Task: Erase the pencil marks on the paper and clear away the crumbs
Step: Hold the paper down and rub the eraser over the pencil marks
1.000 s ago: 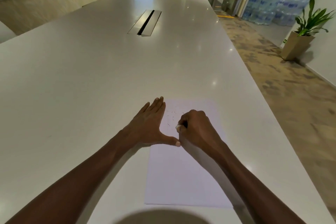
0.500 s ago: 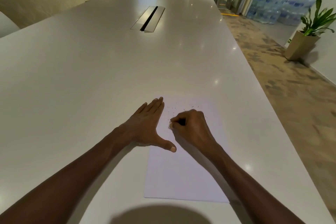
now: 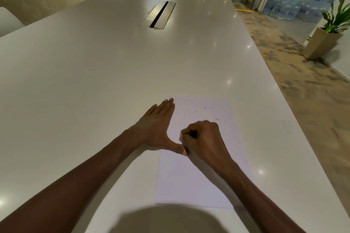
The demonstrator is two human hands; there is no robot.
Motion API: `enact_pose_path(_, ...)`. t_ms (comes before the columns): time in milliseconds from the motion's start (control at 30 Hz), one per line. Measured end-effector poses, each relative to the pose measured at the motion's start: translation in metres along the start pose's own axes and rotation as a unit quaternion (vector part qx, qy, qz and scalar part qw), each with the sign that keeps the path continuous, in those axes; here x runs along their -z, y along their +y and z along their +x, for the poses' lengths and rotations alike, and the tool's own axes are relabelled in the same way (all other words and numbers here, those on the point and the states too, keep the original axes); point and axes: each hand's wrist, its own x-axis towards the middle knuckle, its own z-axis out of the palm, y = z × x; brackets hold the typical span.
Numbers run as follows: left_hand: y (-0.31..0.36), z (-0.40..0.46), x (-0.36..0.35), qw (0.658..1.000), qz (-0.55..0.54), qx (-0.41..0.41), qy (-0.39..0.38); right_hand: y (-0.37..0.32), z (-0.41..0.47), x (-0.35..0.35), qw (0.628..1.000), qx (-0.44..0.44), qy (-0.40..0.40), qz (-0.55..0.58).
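Observation:
A white sheet of paper (image 3: 189,181) lies on the long white table (image 3: 94,81) in front of me. Small dark eraser crumbs (image 3: 189,111) are scattered over the sheet's far part. My left hand (image 3: 157,128) lies flat, fingers straight, on the sheet's left edge, thumb stretched to the right. My right hand (image 3: 204,138) is curled into a fist on the paper and pinches a small white eraser (image 3: 180,136), of which only a sliver shows at the fingertips. The left thumb tip touches the right hand.
A metal cable hatch (image 3: 158,15) is set into the table's middle, far ahead. The table's right edge runs close by the paper; beyond it are carpet and a potted plant (image 3: 329,30). A rounded shadow falls on the near table edge.
My right hand with the eraser has slid back toward me along the paper, closing onto the left thumb. More crumbs show beyond it. The left hand stays in place.

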Motion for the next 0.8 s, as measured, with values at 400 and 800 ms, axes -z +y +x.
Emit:
enact_pose_path(400,0.002,0.001,0.001,1.000,-0.002,0.007,-0.006,0.007,0.045,0.000,0.996,0.050,-0.011,-0.073)
enact_pose_path(800,0.002,0.003,0.001,1.000,-0.004,0.015,-0.011,0.026,0.038,0.000,0.970,0.126,0.024,-0.208)
